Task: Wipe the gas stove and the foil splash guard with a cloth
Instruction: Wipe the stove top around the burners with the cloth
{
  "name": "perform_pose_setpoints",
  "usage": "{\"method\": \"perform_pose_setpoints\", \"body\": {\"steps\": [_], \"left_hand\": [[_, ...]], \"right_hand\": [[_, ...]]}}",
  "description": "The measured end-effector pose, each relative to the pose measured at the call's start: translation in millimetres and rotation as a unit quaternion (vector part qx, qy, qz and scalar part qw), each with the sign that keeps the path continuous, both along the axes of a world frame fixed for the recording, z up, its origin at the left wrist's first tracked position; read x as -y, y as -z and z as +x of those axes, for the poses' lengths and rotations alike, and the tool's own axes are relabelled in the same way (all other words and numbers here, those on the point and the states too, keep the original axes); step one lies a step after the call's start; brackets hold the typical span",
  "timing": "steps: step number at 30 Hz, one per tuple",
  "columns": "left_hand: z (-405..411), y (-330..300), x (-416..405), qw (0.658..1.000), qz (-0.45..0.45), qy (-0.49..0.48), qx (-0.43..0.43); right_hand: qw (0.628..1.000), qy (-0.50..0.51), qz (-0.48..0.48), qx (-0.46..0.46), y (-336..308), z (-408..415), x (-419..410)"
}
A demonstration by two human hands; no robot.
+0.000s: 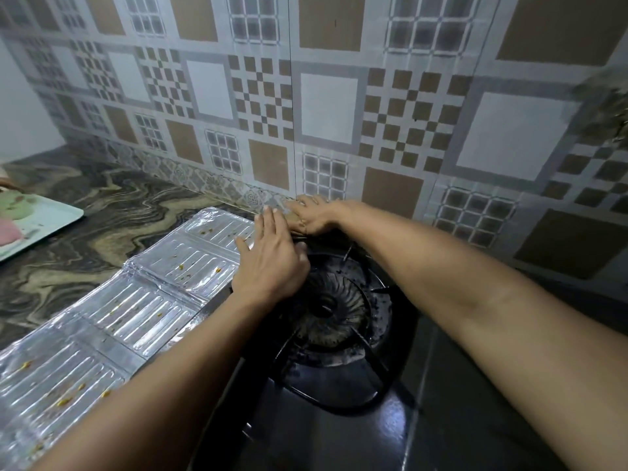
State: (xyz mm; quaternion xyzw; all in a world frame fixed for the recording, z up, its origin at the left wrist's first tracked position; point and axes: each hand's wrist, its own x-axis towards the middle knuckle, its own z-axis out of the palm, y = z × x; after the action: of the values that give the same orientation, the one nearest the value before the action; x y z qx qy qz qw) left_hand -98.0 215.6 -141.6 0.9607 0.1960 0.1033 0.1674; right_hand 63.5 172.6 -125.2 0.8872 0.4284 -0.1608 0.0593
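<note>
My left hand lies flat with straight fingers over the far left edge of the black gas stove, its fingertips reaching onto the silver ribbed foil splash guard. That guard lies flat on the dark marbled stone desk just left of the stove, touching its side, and is dotted with yellow-brown food specks. My right hand reaches to the far back corner of the stove, against the foot of the patterned grey-and-brown tiled wall; its fingers are spread at the wall, but I cannot tell whether they hold anything. The round black burner with its pan support sits just below my left hand. A pale green tray rests at the left edge of the desk.
</note>
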Motion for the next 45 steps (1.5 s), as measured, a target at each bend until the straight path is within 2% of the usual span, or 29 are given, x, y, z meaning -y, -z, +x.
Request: {"method": "perform_pose_setpoints", "body": {"steps": [7,19,24,27,31,34,40,45], "left_hand": [[-4,0,-1,1.0,0.009,-0.018,-0.024],[-4,-11,0,0.995,0.072,0.017,-0.066],[4,-30,20,0.983,0.152,0.063,-0.08],[14,-42,50,0.98,0.159,0.112,-0.047],[30,-48,99,0.968,0.142,0.205,-0.025],[36,-46,134,0.956,0.123,0.264,-0.026],[47,-36,184,0.937,0.107,0.33,-0.039],[52,-22,224,0.925,0.102,0.357,-0.077]], "right_hand": [[0.998,0.037,0.008,-0.042,-5,4,38],[0.984,0.177,-0.019,-0.018,-3,-32,215],[0.963,0.263,-0.061,-0.014,-8,-56,296],[0.97,0.235,-0.065,0.021,-9,-64,285],[0.978,0.207,-0.013,0.006,-8,-72,267],[0.978,0.21,0.001,-0.001,-9,-69,285],[0.955,0.293,-0.034,-0.014,-13,-68,383],[0.927,0.37,0.009,-0.066,-20,-79,466]]}}
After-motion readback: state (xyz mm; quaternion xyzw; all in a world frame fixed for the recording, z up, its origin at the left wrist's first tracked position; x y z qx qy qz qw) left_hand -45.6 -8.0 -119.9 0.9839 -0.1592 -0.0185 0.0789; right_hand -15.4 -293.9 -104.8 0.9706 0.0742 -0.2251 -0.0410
